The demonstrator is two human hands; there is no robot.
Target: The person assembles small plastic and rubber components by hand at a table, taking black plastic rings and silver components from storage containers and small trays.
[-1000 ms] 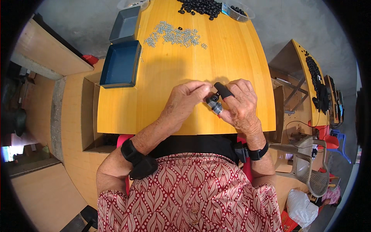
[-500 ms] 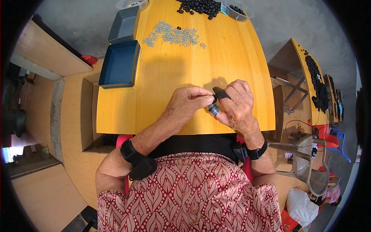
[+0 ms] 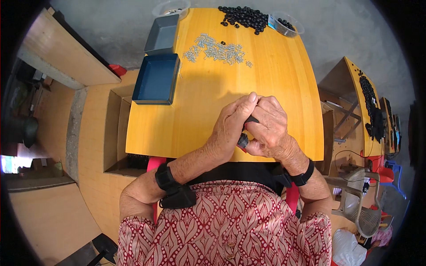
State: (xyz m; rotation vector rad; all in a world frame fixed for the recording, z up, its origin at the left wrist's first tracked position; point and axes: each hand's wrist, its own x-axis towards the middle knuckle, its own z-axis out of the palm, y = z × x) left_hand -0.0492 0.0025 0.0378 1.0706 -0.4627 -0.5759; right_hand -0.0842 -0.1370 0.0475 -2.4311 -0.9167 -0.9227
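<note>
Work apparently underway, finished share unclear. Left hand point(image 3: 233, 122) pressed against curled right hand point(image 3: 268, 126); any piece between them hidden, so cannot tell grasp. Plenty seemingly left: silver pieces point(image 3: 228, 54) loose on far half of counter point(image 3: 266, 75), black round pieces point(image 3: 246, 18) heaped beyond.

Yellow table point(image 3: 275, 75) | silver bits point(image 3: 222, 53) | black pieces point(image 3: 246, 19) | blue tray point(image 3: 155, 80) (left edge)

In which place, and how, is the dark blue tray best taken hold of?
I would pinch the dark blue tray by the middle of its near wall, coming from the person's side. It is open-topped with raised walls, and this side looks unobstructed, while the grey tray sits close behind its far wall.
</note>
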